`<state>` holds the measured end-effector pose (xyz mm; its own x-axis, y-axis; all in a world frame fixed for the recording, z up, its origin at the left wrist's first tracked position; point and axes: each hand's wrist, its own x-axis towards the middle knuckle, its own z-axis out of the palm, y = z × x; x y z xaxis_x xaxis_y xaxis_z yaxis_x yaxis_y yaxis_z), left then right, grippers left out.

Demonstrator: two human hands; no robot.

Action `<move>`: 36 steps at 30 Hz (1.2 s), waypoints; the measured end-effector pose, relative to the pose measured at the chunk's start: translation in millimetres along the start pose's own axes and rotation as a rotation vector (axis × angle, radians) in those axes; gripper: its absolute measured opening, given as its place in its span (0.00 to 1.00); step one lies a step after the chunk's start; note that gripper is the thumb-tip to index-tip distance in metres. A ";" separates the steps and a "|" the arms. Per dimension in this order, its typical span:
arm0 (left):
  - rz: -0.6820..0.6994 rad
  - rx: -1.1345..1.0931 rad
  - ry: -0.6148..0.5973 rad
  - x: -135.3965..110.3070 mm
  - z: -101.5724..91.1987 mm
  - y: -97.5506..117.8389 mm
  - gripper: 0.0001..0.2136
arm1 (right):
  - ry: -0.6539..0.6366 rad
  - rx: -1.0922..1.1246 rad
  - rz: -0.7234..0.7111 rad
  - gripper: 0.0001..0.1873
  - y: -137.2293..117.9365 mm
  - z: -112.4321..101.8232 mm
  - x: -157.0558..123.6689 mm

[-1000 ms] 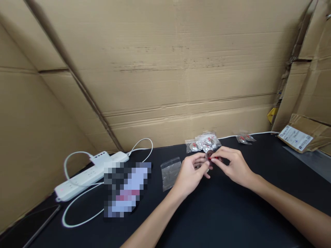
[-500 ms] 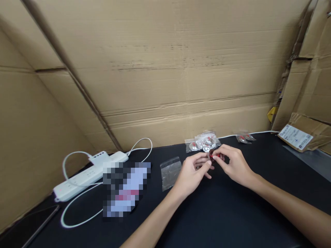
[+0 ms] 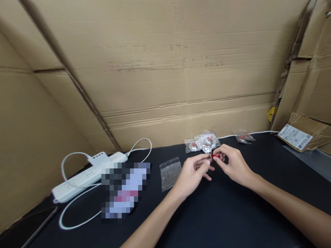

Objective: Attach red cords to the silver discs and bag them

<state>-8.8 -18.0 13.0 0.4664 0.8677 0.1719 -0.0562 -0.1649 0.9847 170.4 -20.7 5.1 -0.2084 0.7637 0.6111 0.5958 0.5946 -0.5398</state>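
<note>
A small round metal disc with a red part [image 3: 215, 156] is between my two hands, a little above the black table. My right hand [image 3: 231, 163] is closed, its thumb and forefinger pinching the red part. My left hand [image 3: 195, 172] grips the disc's rim with thumb and forefinger, while its other fingers reach loosely beneath. Much of the disc is hidden by the fingers. Just behind my hands lie several similar silver discs with red parts in clear bags [image 3: 205, 142]. On the table left of my left hand rests a flat clear plastic bag [image 3: 170, 174].
More bagged discs [image 3: 244, 137] lie at the back right. A cardboard package [image 3: 302, 134] with a white label is at the far right. On the left are a white power strip [image 3: 77, 181] with cables, a pixelated item [image 3: 126, 191] and a dark flat device [image 3: 33, 225]. Cardboard walls [image 3: 155, 69] enclose the table.
The disc has turned slightly and moved a little right between my fingers, showing its edge more narrowly. Both hands stay in nearly the same place.
</note>
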 end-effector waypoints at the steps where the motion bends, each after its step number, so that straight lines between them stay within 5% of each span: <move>1: 0.002 0.005 -0.001 -0.2 0.0 0.0 0.18 | 0.004 0.005 0.003 0.06 -0.3 0.0 0.1; 17: 0.002 0.041 -0.030 -2.0 1.7 -2.4 0.20 | -0.042 -0.092 -0.049 0.06 5.0 1.0 -1.7; 24: 0.081 0.238 -0.018 -6.5 6.5 0.6 0.19 | -0.055 -0.121 -0.037 0.05 6.5 1.3 -2.2; 36: 0.089 0.249 0.156 -4.1 2.3 -4.3 0.09 | -0.082 0.044 -0.032 0.06 -4.9 7.7 -5.9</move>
<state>-8.5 -21.9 8.0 0.3271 0.9031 0.2781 0.1366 -0.3364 0.9318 162.8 -26.2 -0.3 -0.2910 0.7610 0.5798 0.5537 0.6282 -0.5467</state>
